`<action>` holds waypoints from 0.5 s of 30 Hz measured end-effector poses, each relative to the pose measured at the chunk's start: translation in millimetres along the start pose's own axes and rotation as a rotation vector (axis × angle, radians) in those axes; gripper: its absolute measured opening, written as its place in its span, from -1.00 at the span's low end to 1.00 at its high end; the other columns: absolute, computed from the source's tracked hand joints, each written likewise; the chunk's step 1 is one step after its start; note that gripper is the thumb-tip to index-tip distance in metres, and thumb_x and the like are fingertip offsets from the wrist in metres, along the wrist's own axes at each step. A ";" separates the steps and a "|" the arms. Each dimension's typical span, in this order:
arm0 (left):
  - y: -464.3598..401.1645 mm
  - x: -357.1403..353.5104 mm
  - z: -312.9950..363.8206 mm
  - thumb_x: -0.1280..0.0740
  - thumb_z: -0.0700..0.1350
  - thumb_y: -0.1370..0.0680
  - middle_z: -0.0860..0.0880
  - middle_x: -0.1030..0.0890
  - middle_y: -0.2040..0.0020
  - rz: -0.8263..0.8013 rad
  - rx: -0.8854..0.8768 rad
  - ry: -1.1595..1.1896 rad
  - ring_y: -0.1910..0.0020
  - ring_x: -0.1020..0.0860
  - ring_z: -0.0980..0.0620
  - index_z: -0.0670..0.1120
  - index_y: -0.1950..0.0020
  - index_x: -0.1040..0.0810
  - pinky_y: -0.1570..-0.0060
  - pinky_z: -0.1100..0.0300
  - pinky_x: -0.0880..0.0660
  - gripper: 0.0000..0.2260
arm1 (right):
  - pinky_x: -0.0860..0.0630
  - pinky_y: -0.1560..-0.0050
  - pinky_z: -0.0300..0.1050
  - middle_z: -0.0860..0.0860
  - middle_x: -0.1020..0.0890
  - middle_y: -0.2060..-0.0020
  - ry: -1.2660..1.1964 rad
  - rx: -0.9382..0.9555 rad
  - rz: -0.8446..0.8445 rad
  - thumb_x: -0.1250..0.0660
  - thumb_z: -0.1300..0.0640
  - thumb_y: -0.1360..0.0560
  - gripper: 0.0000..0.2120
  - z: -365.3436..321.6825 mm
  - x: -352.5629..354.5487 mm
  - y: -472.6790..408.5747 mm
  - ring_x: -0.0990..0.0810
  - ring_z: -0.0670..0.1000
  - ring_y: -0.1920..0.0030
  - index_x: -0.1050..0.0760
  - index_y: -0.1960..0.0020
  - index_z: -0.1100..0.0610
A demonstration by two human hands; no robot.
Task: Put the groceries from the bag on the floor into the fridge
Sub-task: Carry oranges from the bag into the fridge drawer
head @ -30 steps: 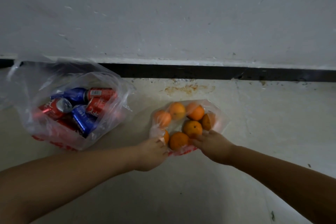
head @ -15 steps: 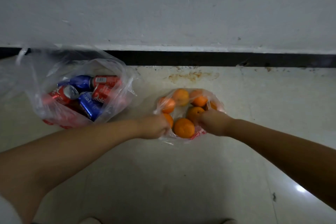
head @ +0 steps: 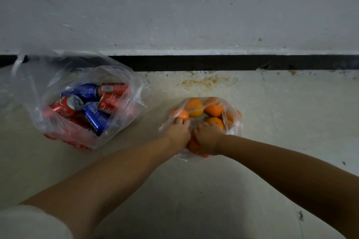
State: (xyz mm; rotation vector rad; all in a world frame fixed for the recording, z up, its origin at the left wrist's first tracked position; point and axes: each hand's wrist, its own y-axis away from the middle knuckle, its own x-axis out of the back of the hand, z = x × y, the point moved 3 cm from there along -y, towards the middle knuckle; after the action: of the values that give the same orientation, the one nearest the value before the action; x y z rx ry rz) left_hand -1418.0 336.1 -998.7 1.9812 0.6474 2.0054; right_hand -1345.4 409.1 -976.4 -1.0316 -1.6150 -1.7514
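Stretching across the lower part of the view, a pale, scuffed floor [head: 194, 190] meets a grey-white wall [head: 174, 6] along a black skirting strip [head: 213, 62]. A rusty brown stain [head: 206, 83] marks the floor just below that strip, and small dark specks dot the floor toward the right edge. The light is dim.

Two clear plastic bags sit on the floor, well apart from each other. The larger bag [head: 120, 103] on the left stands open near the skirting and holds a heap of red and blue drink cans [head: 91, 106] lying on their sides. The smaller bag [head: 231, 122] lies in the middle, filled with oranges [head: 195, 107].

Both bare forearms reach forward to the smaller bag. The left hand [head: 177, 133] is curled over the near left edge of the bag, its fingertips pressing on an orange through or beside the plastic. The right hand [head: 206, 136] is likewise curled, touching the left hand, its fingers resting against another orange [head: 215, 122]. Whether either hand grips fruit or only plastic cannot be told. A white sleeve [head: 29, 223] shows at the lower left.
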 end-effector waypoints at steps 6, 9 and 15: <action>9.7 -7.9 7.3 -0.08 -0.17 -0.61 -0.23 -0.35 -0.30 0.074 0.093 -0.038 -0.28 -0.32 -0.22 -0.20 -0.30 -0.37 -0.27 -0.03 -0.27 -0.71 | -0.26 -0.35 0.08 0.17 -0.35 -0.35 0.118 0.013 0.090 -0.30 -0.25 -0.44 -0.28 -6.0 -9.1 12.1 -0.34 0.18 -0.32 -0.24 -0.42 0.18; 14.8 -8.5 9.5 -0.09 -0.14 -0.62 -0.27 -0.35 -0.32 -0.011 0.100 -0.069 -0.29 -0.34 -0.27 -0.20 -0.31 -0.33 -0.28 -0.10 -0.27 -0.71 | -0.26 -0.34 0.08 0.15 -0.41 -0.32 0.095 0.094 0.115 -0.34 -0.19 -0.43 -0.32 -3.8 -12.7 21.4 -0.39 0.18 -0.29 -0.27 -0.39 0.16; 13.5 -0.4 19.6 -0.13 0.00 -0.62 -0.33 -0.33 -0.35 -0.232 0.198 -0.140 -0.27 -0.36 -0.38 -0.26 -0.44 -0.21 -0.13 -0.13 -0.41 -0.52 | -0.23 -0.32 0.05 0.12 -0.54 -0.22 -0.052 0.103 0.097 -0.19 -0.23 -0.51 -0.38 -7.8 -3.7 21.6 -0.49 0.16 -0.22 -0.26 -0.40 0.16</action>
State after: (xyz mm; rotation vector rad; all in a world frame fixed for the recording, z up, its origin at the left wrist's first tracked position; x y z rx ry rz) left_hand -1396.8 326.9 -993.0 2.0236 1.0240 1.7076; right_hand -1327.3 398.0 -967.0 -1.0964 -1.6402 -1.5738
